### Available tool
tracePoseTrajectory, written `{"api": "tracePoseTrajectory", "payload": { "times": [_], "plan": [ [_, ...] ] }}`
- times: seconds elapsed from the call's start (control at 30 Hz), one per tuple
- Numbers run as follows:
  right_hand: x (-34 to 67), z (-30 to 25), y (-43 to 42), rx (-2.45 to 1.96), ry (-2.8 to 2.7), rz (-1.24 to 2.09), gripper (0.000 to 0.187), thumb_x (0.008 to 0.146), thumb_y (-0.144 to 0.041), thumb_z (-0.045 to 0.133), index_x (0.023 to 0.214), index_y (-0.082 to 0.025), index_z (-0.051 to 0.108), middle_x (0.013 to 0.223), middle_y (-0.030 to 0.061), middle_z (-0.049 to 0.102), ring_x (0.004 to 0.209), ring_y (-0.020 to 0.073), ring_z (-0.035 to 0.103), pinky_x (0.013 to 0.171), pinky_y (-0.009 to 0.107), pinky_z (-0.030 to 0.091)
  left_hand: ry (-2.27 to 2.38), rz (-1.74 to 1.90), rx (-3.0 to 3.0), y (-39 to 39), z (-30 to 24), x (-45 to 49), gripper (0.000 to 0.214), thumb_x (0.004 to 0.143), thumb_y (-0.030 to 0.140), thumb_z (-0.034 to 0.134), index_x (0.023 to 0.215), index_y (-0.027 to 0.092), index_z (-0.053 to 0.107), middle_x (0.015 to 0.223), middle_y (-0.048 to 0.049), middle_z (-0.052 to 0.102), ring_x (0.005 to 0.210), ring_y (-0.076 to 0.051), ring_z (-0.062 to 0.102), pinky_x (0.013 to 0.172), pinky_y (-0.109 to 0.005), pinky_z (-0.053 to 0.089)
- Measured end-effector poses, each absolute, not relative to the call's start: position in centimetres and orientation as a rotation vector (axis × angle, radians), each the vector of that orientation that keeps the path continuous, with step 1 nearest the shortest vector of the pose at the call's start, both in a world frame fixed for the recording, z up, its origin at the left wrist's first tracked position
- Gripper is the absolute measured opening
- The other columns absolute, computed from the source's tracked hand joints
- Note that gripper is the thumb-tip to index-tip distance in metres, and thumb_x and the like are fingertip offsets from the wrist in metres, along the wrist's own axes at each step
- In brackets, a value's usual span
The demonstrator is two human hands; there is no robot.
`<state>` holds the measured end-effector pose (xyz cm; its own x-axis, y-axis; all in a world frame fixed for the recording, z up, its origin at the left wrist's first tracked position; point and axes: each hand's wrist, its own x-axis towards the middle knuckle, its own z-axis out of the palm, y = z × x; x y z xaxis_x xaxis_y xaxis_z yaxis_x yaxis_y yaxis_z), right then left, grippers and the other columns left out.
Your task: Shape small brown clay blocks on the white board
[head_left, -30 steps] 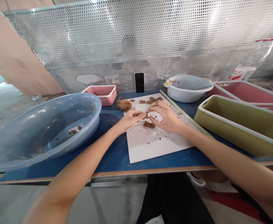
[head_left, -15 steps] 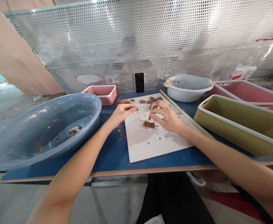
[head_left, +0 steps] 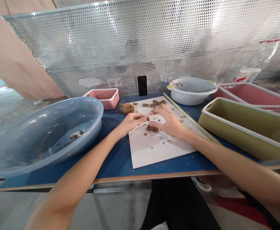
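Observation:
My left hand (head_left: pixel 132 122) pinches a small brown lump of clay (head_left: pixel 147 118) between thumb and fingertips, over a white board (head_left: pixel 142 153). My right hand (head_left: pixel 166 120) is just to the right, fingers spread and curved, with nothing seen in it. Its thumb is close to a brown clay block (head_left: pixel 152 128) lying on the board; whether they touch I cannot tell. Brown crumbs are scattered around the block. Beyond my hands, several short clay pieces (head_left: pixel 145 104) lie along the board's far side. A large rough clay lump (head_left: pixel 126 108) sits at its far left corner.
A big blue basin (head_left: pixel 92 127) stands at left, a small pink bin (head_left: pixel 109 103) behind it. A phone (head_left: pixel 142 85) leans against the perforated metal screen (head_left: pixel 94 41). A pale stick (head_left: pixel 190 116) lies along the board's right side, near a white basin (head_left: pixel 190 97) and a green bin (head_left: pixel 240 134).
My left hand has moved right and nearer, toward the clay block, uncovering the large lump. My right hand's thumb has lowered toward the block, and its fingers have spread.

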<state>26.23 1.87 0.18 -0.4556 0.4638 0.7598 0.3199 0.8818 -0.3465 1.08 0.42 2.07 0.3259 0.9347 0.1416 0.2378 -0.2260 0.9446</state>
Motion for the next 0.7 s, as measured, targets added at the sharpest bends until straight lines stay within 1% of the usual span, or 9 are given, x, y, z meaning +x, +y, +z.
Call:
{"api": "tracePoseTrajectory", "payload": {
  "times": [0.1, 0.17, 0.27, 0.37, 0.5, 0.63, 0.7],
  "plan": [
    [26.2, -0.2, 2.1, -0.586, -2.107, 0.145, 0.019, 0.106, -0.04, 0.081, 0.121, -0.03, 0.078, 0.119, 0.0102, 0.069, 0.117, 0.0331, 0.064, 0.107, 0.059, 0.057, 0.98, 0.938, 1.665, -0.1, 2.3, 1.7, 0.066, 0.079, 0.078, 0.094, 0.094, 0.014, 0.088, 0.081, -0.0045, 0.071, 0.075, -0.015, 0.051, 0.072, -0.03, 0.036],
    [26.1, -0.2, 2.0, -0.594, -2.111, 0.131, 0.012, 0.108, -0.039, 0.078, 0.116, -0.03, 0.08, 0.117, 0.0104, 0.071, 0.114, 0.0327, 0.064, 0.105, 0.059, 0.057, 0.932, 0.934, 1.65, -0.3, 2.3, 2.0, 0.065, 0.077, 0.077, 0.096, 0.094, 0.014, 0.088, 0.085, -0.0061, 0.074, 0.078, -0.016, 0.055, 0.075, -0.03, 0.039],
    [26.0, 0.0, 1.8, -0.578, -2.091, 0.13, 0.012, 0.111, -0.039, 0.074, 0.108, -0.03, 0.082, 0.111, 0.0099, 0.072, 0.109, 0.0317, 0.065, 0.102, 0.057, 0.058, 0.889, 0.943, 1.635, -0.2, 2.2, 2.2, 0.062, 0.08, 0.076, 0.095, 0.09, 0.015, 0.086, 0.082, -0.0054, 0.071, 0.076, -0.016, 0.054, 0.075, -0.031, 0.04],
    [26.1, 0.2, 1.9, -0.547, -2.052, 0.128, 0.013, 0.113, -0.037, 0.073, 0.108, -0.03, 0.082, 0.109, 0.0089, 0.074, 0.108, 0.0304, 0.066, 0.101, 0.055, 0.059, 0.851, 1.001, 1.574, 0.1, 2.0, 2.1, 0.061, 0.083, 0.076, 0.091, 0.079, 0.016, 0.08, 0.078, -0.0033, 0.065, 0.071, -0.014, 0.047, 0.071, -0.031, 0.038],
    [26.3, 0.0, 2.5, -0.516, -2.099, 0.151, 0.009, 0.112, -0.035, 0.075, 0.114, -0.027, 0.078, 0.108, 0.008, 0.077, 0.106, 0.0289, 0.067, 0.1, 0.051, 0.059, 0.898, 1.03, 1.55, 0.3, 1.8, 2.0, 0.05, 0.084, 0.063, 0.092, 0.074, 0.017, 0.074, 0.075, -0.0009, 0.057, 0.07, -0.013, 0.044, 0.069, -0.032, 0.034],
    [26.5, -0.3, 2.8, -0.528, -2.14, 0.165, 0.009, 0.113, -0.035, 0.073, 0.112, -0.027, 0.074, 0.105, 0.007, 0.08, 0.104, 0.0286, 0.068, 0.098, 0.049, 0.06, 0.941, 1.034, 1.53, 0.4, 1.7, 2.0, 0.046, 0.085, 0.058, 0.088, 0.07, 0.017, 0.073, 0.079, -0.0033, 0.063, 0.072, -0.015, 0.047, 0.07, -0.033, 0.036],
    [26.6, -0.3, 2.8, -0.553, -2.12, 0.16, 0.01, 0.112, -0.037, 0.074, 0.114, -0.027, 0.074, 0.106, 0.0072, 0.08, 0.105, 0.0294, 0.069, 0.097, 0.05, 0.06, 0.939, 1.033, 1.509, 0.5, 1.6, 1.9, 0.041, 0.084, 0.056, 0.089, 0.078, 0.017, 0.079, 0.082, -0.0034, 0.065, 0.072, -0.014, 0.048, 0.071, -0.033, 0.036]
  ]
}}
